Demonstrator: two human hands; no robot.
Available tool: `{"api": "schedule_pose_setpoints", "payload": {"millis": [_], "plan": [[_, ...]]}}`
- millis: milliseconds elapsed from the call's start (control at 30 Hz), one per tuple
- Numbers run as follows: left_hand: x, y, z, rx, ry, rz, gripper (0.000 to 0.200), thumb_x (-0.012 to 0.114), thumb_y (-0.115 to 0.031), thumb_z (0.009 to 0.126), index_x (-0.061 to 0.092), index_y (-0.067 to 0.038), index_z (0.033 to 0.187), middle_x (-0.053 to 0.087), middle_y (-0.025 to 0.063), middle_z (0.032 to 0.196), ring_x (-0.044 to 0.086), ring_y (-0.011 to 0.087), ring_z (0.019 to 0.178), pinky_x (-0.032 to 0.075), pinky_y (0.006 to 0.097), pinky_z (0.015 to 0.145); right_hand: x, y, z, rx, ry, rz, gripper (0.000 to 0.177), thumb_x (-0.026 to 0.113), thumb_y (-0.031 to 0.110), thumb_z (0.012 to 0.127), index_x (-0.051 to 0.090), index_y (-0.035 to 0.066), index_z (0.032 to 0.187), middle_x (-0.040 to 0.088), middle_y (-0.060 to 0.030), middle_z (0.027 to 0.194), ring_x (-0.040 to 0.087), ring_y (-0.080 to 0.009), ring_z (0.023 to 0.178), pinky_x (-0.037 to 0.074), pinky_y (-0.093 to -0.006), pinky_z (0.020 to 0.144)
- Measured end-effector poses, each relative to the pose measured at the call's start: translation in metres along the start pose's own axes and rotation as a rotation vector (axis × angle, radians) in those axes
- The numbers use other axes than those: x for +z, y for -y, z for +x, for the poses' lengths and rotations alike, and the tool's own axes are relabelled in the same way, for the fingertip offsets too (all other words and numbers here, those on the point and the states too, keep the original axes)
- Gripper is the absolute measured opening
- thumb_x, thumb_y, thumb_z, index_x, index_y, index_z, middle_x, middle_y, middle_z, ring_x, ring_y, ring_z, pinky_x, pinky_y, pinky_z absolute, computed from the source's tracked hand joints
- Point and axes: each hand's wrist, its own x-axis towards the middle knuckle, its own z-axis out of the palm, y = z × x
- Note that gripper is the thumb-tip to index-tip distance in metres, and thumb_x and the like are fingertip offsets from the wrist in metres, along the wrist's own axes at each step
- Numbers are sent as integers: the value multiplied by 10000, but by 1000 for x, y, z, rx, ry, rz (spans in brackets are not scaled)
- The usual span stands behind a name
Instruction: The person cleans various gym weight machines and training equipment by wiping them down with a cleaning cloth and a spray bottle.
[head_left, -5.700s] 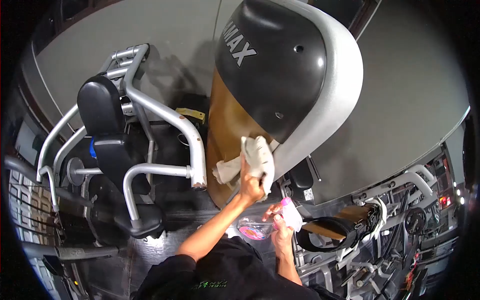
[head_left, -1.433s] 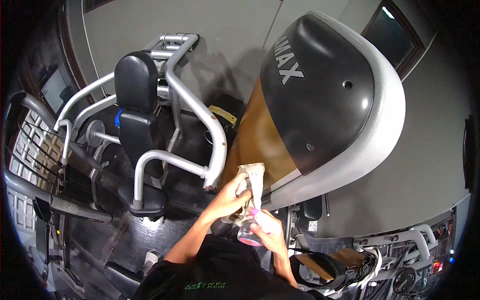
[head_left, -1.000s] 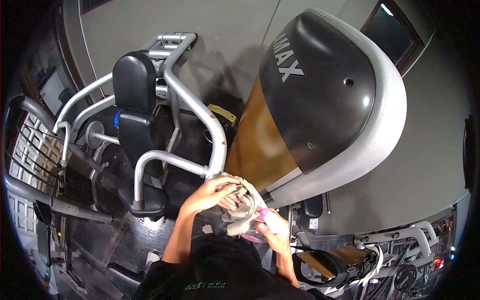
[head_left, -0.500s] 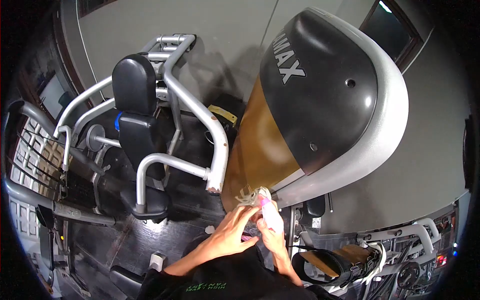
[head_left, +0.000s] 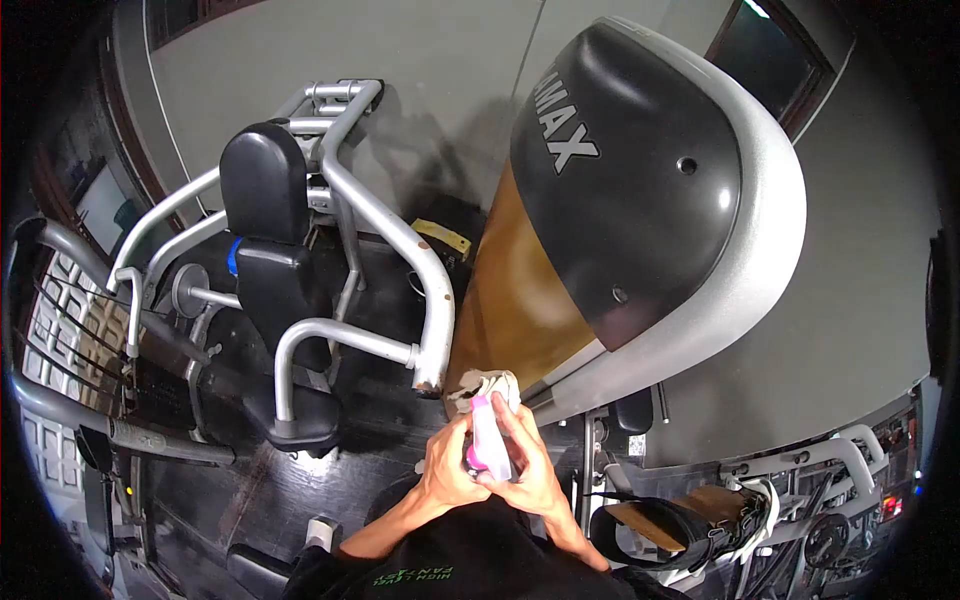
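A white bottle with pink parts (head_left: 490, 436) is held up in front of my body between both hands. My left hand (head_left: 448, 468) is closed around its left side, next to a round pink piece, perhaps a cap. My right hand (head_left: 532, 470) wraps the right side, its thumb lying along the bottle. A crumpled off-white cloth (head_left: 500, 382) shows just beyond the bottle's upper end, by the fingertips; which fingers grip it is hidden.
Ahead to the right leans a large black, gold and silver machine cover (head_left: 640, 190). A silver-framed exercise machine with a black padded seat (head_left: 265, 180) stands left. Black-and-tan padded equipment (head_left: 665, 525) and a weight rack (head_left: 835, 480) are at lower right.
The bottle has moved left and a little down, into both hands. My left hand has shifted from near the cloth to the bottle's left side.
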Motion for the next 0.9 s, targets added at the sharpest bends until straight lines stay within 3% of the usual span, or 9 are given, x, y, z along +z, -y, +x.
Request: {"api": "schedule_pose_setpoints", "payload": {"millis": [167,233,300,400,500,567,633,700,900], "plan": [[-5,-9,8,79,-2,-24,621,771,-202,726,434,26,1195,639,131,908,666,238,802,533,349,732,-22,2,-1,-59,102,-234,949,825,331,622,374,14,1395,407,-208,1316,474,-315,1164,409,-405,963],[-10,-6,3,-27,65,-116,600,782,-196,721,438,12,1166,592,96,885,631,182,745,523,321,692,-35,3,-3,-67,105,-318,964,805,396,600,397,4,1380,445,-211,1279,469,-342,1168,383,-420,973],[-11,-5,1,-128,30,-379,538,759,-176,736,428,20,1111,527,70,839,605,168,734,506,325,698,-44,6,-3,-143,-46,-310,812,732,418,635,518,-28,1279,547,-197,1151,511,-306,1003,410,-387,875],[-27,-13,13,-148,92,-391,561,739,-224,759,439,56,1141,543,77,820,606,179,725,502,341,729,-55,14,0,-348,-248,-530,596,718,334,647,642,-14,1124,618,-163,961,537,-272,844,433,-357,770],[-37,-11,20,-51,107,-308,557,751,-142,738,504,40,1202,603,64,806,593,200,745,484,324,705,-58,27,1,-577,-534,-691,412,723,308,656,671,67,985,607,-124,905,540,-290,843,445,-407,769],[-40,-8,24,59,160,-304,561,740,-202,772,503,62,1207,604,65,798,585,210,737,477,328,707,-68,27,-1,-720,-633,-773,415,722,288,674,581,149,1038,539,-125,1055,512,-333,967,420,-467,831],[-41,-16,27,32,141,-334,555,736,-246,791,511,67,1190,596,67,780,585,198,718,476,313,676,-72,36,7,-805,-722,-884,517,698,215,716,494,78,1171,467,-194,1137,395,-397,1173,328,-522,980],[-41,-21,35,51,151,-376,537,731,-266,800,523,61,1172,586,69,767,581,186,689,473,293,645,-69,67,29,-600,-836,-1359,587,713,152,688,482,71,1222,451,-198,1169,314,-411,1257,254,-527,1037],[-41,-34,52,78,207,-445,519,725,-282,807,532,57,1150,576,67,759,577,176,678,465,282,620,-93,101,73,-819,-928,-1255,625,741,47,612,531,142,1193,471,-86,1212,411,-343,1062,331,-428,923]]}}
